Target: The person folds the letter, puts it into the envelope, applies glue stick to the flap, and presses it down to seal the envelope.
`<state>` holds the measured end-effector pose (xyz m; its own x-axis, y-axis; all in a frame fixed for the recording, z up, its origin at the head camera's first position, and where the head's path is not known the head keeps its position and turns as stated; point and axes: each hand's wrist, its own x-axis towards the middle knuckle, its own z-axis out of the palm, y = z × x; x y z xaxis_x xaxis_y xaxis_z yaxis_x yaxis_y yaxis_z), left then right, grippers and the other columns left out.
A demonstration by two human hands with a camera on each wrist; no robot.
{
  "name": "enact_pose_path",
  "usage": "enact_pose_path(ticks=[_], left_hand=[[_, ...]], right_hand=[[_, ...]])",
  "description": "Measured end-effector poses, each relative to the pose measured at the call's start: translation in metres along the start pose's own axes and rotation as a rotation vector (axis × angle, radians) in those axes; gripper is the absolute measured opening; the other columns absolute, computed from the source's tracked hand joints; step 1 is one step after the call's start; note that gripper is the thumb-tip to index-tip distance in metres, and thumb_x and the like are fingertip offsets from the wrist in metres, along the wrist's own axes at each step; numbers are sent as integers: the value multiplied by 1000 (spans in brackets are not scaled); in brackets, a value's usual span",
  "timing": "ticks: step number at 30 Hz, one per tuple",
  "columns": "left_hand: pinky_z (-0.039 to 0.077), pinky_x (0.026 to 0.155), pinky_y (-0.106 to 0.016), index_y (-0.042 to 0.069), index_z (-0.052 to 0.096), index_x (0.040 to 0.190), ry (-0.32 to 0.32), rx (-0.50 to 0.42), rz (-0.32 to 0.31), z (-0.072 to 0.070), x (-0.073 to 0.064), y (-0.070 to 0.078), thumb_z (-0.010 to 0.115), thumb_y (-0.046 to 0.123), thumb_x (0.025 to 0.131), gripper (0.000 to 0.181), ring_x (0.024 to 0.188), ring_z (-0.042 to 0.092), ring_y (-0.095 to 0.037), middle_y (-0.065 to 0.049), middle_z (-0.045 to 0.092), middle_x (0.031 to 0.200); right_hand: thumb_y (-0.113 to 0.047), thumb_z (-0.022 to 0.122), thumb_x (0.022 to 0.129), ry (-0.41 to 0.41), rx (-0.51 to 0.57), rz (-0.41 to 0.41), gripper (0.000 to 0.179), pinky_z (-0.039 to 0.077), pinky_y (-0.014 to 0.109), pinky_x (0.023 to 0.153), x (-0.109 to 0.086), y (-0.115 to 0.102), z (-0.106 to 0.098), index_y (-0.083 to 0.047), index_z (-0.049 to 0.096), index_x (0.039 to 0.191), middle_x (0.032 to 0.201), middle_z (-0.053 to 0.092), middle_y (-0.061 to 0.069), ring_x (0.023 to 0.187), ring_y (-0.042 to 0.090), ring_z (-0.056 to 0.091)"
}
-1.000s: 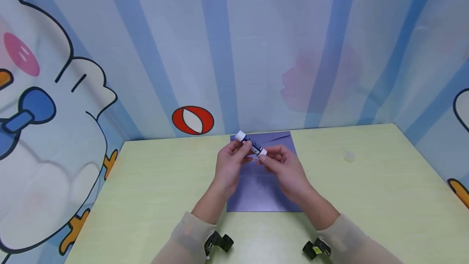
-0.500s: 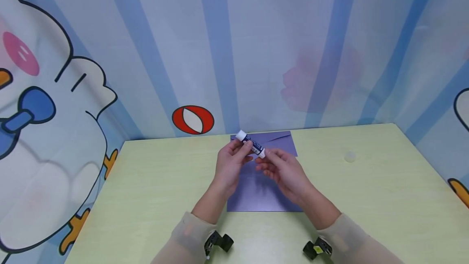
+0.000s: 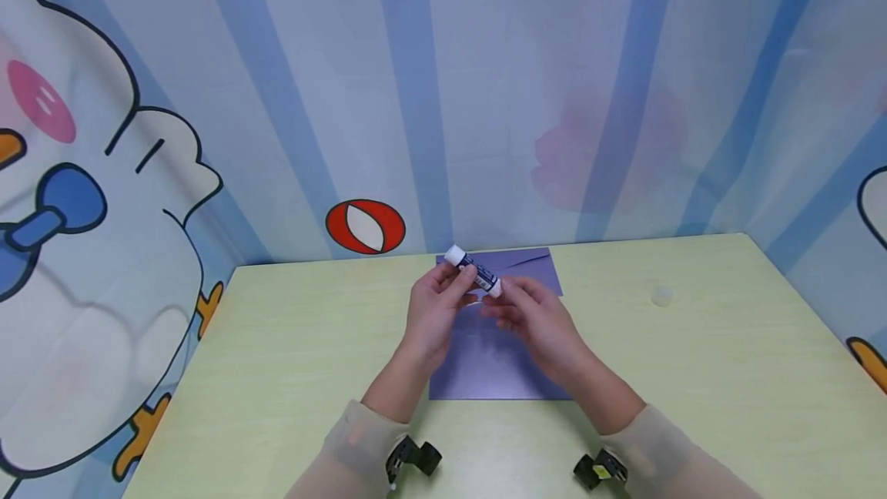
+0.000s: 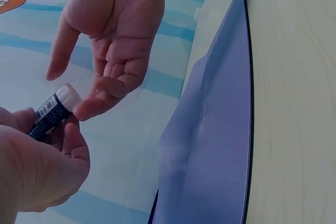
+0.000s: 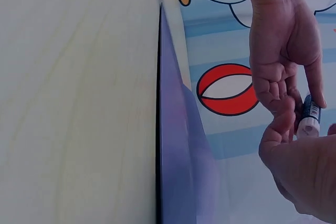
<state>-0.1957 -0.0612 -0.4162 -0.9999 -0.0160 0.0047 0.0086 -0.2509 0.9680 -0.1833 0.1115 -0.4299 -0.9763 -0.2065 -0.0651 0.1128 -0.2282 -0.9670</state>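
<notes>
A dark blue glue stick (image 3: 481,274) with white ends and a barcode label lies tilted in my left hand (image 3: 435,310), pinched between thumb and fingers. My right hand (image 3: 543,326) is at the stick's lower white end (image 4: 68,96). In the left wrist view its index fingertip appears to touch that end, while its thumb (image 4: 60,59) stands apart. The right wrist view also shows a gap beside the thumb. Below both hands lies a purple envelope (image 3: 499,376) on the table, partly hidden by them.
A small round translucent disc (image 3: 661,296) rests on the pale wooden table (image 3: 700,399), right of the envelope. A printed cloth backdrop (image 3: 485,98) rises behind the table's far edge. Small black cameras sit at both sleeves.
My right thumb has moved off the front of the stick's lower end, up and to the right, and those fingers have shifted round it. The left hand keeps its grip in place.
</notes>
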Motion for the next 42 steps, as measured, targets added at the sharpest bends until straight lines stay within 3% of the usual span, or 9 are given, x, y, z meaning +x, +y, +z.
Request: enact_pose_path(ticks=[3,7,14,18,24,28,33,38,42], left_hand=[[60,88,-32,-4,68,129,-9,0,8,1,0,-1,75,19,102,36,99,74,-17,-11,77,113],[59,87,-31,-3,69,130,-12,1,8,2,0,-1,75,19,102,36,99,74,-17,-11,77,114],[60,87,-30,1,71,130,-4,10,-4,2,0,-2,75,22,102,35,102,74,-19,-11,76,118],[60,89,-32,3,71,129,1,13,1,2,0,-1,75,22,102,34,102,74,-20,-12,76,118],[60,91,-35,-1,70,130,-7,6,10,2,0,0,75,20,102,35,100,74,-18,-13,76,118],[60,89,-32,0,70,129,-11,10,2,3,-1,-1,75,20,102,34,101,74,-19,-12,76,116],[60,88,-31,1,70,130,1,15,3,4,-2,-1,75,21,102,35,100,74,-19,-12,76,116],[60,87,-30,1,70,130,9,19,2,4,-3,0,75,22,102,35,99,74,-19,-12,76,116],[60,88,-30,0,69,132,12,19,-4,4,-3,0,75,22,102,37,98,74,-19,-11,76,117]], right_hand=[[-39,52,114,-29,40,72,48,58,26,81,0,-2,-1,3,55,137,109,75,10,93,17,74],[-32,52,114,-27,81,95,41,57,24,79,1,-2,-1,4,54,134,105,75,8,89,15,73],[-10,65,107,52,-21,-51,29,54,28,85,0,-1,2,0,51,130,110,73,11,96,15,72],[-10,67,106,74,-63,-90,32,55,31,88,-1,-1,4,0,51,131,114,72,13,100,17,74],[-32,52,114,-4,29,25,39,55,27,82,0,-2,0,1,53,135,113,72,13,95,19,72],[-31,51,115,-17,49,59,38,55,25,77,2,0,-1,3,54,132,109,72,12,90,17,70],[-16,60,110,21,7,-20,27,54,26,79,0,-1,1,1,51,130,109,72,12,92,17,69],[-4,68,103,80,-119,-147,29,56,26,88,-4,0,6,2,52,127,115,70,16,100,17,72],[-2,74,100,103,-179,-201,33,58,26,91,-4,1,7,2,54,126,121,68,19,104,20,70]])
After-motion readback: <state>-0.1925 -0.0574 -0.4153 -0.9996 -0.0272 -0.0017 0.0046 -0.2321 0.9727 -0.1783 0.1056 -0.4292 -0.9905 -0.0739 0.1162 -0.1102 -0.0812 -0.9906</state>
